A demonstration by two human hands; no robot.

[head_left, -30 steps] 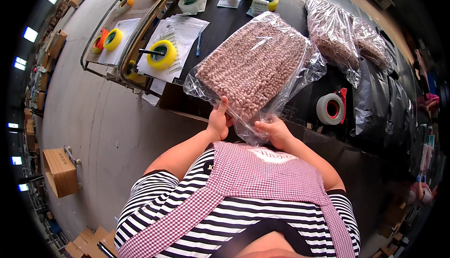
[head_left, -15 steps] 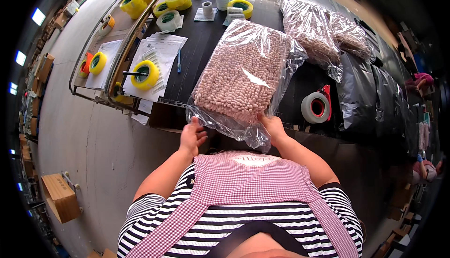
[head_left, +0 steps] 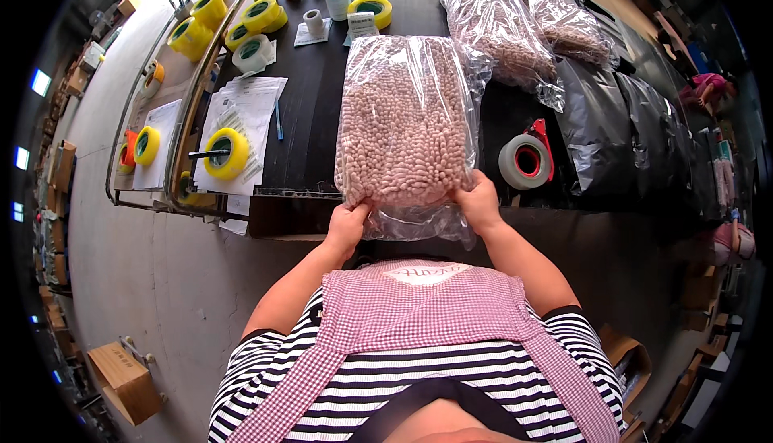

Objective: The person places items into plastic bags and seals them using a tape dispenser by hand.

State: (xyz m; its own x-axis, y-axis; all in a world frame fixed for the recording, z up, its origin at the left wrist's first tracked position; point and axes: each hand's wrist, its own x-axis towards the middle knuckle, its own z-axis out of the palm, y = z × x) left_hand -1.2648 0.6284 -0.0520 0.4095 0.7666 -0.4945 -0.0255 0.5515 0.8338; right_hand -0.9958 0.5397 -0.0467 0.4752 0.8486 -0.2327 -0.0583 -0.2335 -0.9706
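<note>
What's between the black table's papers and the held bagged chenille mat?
Head view: a blue pen beside the papers, then black tabletop up to the bagged chenille mat.

At my bench's [head_left: 310,141] near left corner I see papers [head_left: 259,105] under yellow tape [head_left: 237,153]; rightward, near the front edge, a red dispenser [head_left: 541,131], then black bags [head_left: 597,133].

At the centre of the frame, the left hand [head_left: 348,227] and right hand [head_left: 481,203] grip the lower corners of a clear bag [head_left: 415,224] holding a pinkish, nubby textile [head_left: 403,141], over the near edge of the black worktop [head_left: 312,133]. Two similar bagged bundles [head_left: 501,37] lie at upper right, beside grey plastic packages [head_left: 597,133]. A red tape dispenser [head_left: 541,139] sits right of centre. At left, a yellow tape roll [head_left: 238,153] rests on papers [head_left: 241,101]. Near the dim right rim there appears to be a person [head_left: 713,89] in pink.
</note>
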